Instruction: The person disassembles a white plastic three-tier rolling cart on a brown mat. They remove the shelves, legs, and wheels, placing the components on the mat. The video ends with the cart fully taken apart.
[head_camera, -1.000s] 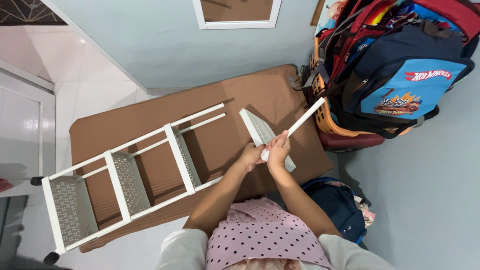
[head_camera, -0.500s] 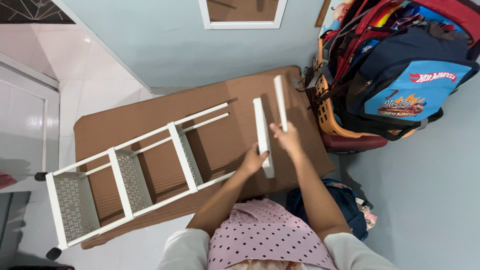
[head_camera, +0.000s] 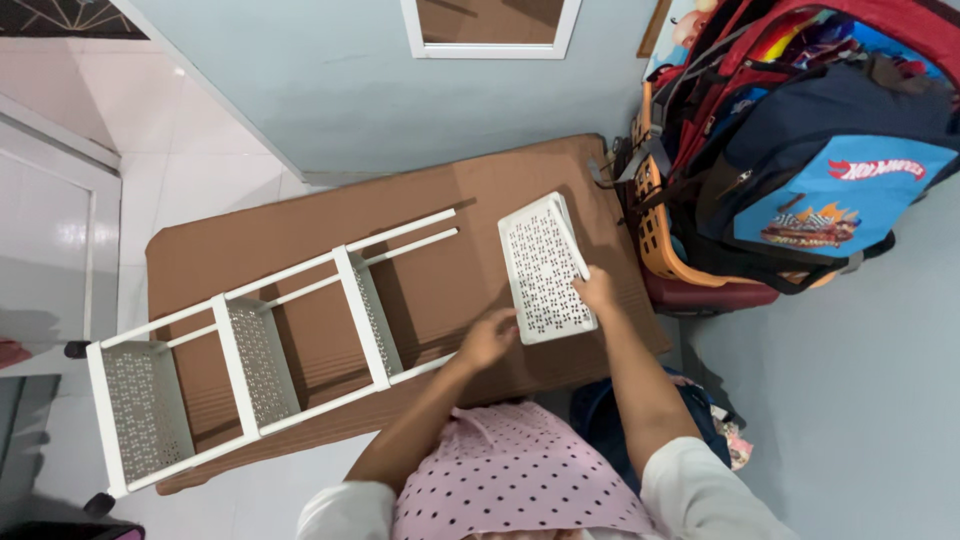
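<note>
A white perforated shelf panel (head_camera: 542, 268) lies face up on the brown cardboard sheet (head_camera: 300, 235). My left hand (head_camera: 489, 338) grips its near left corner. My right hand (head_camera: 598, 290) is at the panel's right edge, closed on the end of a thin white rod (head_camera: 571, 232) that runs along that edge. To the left, a white metal rack frame (head_camera: 240, 345) lies on its side on the cardboard, with several perforated shelves fitted between its rails and black casters at its far left end.
A pile of backpacks (head_camera: 810, 150) sits on an orange and red chair (head_camera: 690, 270) to the right. A dark blue bag (head_camera: 600, 410) is on the floor by my right arm. A pale blue wall (head_camera: 350, 90) stands behind the cardboard, white tiles (head_camera: 150, 150) at left.
The shelf panel went from standing on edge to lying flat and face up. The rod swung from sticking up to lying against the panel's right edge. My hands moved apart.
</note>
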